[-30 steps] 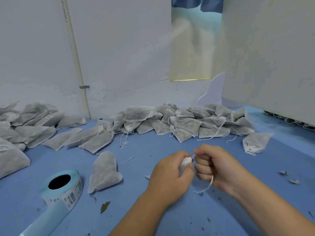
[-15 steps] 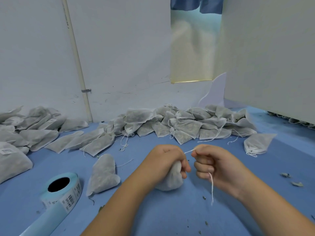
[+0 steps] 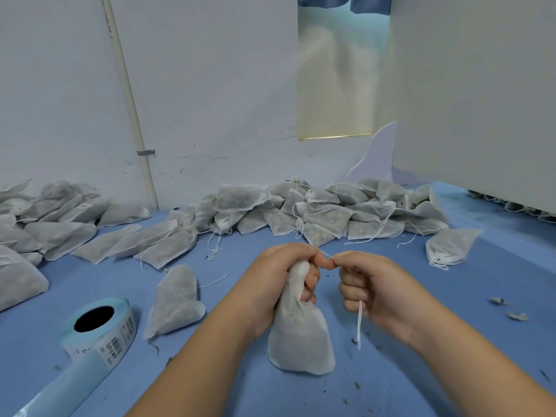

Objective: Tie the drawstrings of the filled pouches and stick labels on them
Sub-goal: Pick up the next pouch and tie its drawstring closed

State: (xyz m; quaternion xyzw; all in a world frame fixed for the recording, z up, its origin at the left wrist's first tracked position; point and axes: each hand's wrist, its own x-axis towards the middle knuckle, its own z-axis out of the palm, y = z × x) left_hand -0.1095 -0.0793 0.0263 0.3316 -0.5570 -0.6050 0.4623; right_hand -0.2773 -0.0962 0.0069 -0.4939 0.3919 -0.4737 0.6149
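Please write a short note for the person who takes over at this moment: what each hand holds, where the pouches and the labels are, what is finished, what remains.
Left hand grips the gathered neck of the pouch, whose bottom seems to rest on the blue table.
Right hand pinches its drawstring, taut from the neck.
Label roll lies near left.
Done: mouth drawn closed. Left: knot it, label it, then the pile at the back.

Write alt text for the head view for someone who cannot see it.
The left hand grips the neck of a filled pouch while the right hand pulls its drawstring. A label roll lies left; more pouches heap behind.
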